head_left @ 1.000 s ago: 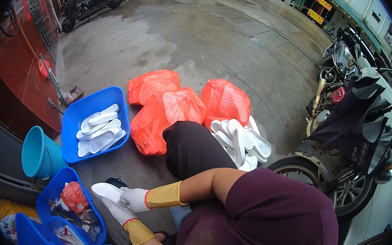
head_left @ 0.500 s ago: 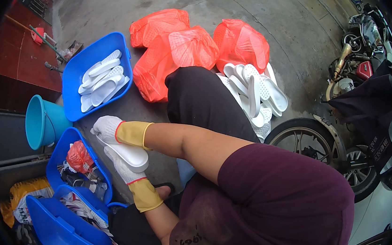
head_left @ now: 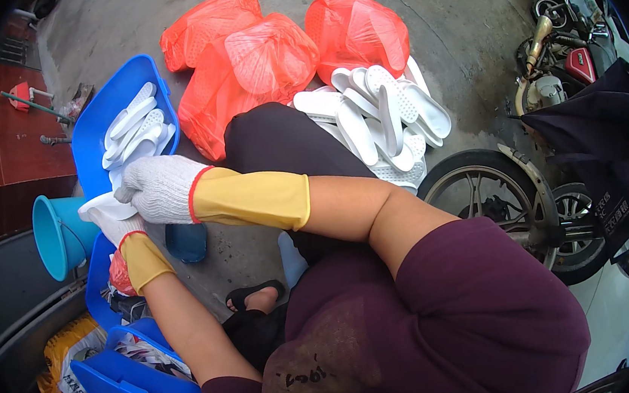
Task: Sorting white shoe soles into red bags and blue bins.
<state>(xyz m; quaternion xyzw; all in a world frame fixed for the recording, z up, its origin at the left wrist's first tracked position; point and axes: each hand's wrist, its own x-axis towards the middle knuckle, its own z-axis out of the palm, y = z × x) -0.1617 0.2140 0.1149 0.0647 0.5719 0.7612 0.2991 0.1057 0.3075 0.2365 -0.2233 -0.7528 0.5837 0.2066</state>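
Note:
A white slipper (head_left: 109, 208) is between my two hands, over the near edge of the upper blue basket. My left hand (head_left: 122, 229), in a white knit glove with a yellow cuff, grips it from below. In a matching glove, my right hand (head_left: 168, 189) is closed at its right end, with the fingertips partly hidden. Several white slippers lie inside the upper blue basket (head_left: 83, 135), just beyond my hands. Another pile of white slippers (head_left: 391, 113) sits on the ground beyond my right knee.
Red plastic bags (head_left: 360, 37) stand at the far middle. A turquoise bucket (head_left: 57, 236) and lower blue bins (head_left: 132, 388) with scraps are on the left. A small dark-blue container (head_left: 186, 243) sits below my right wrist. Parked motorcycles (head_left: 482, 203) line the right.
Both hands have lifted the slipper up and leftward from near my foot toward the upper basket. The view has shifted, and the dark-blue container now shows.

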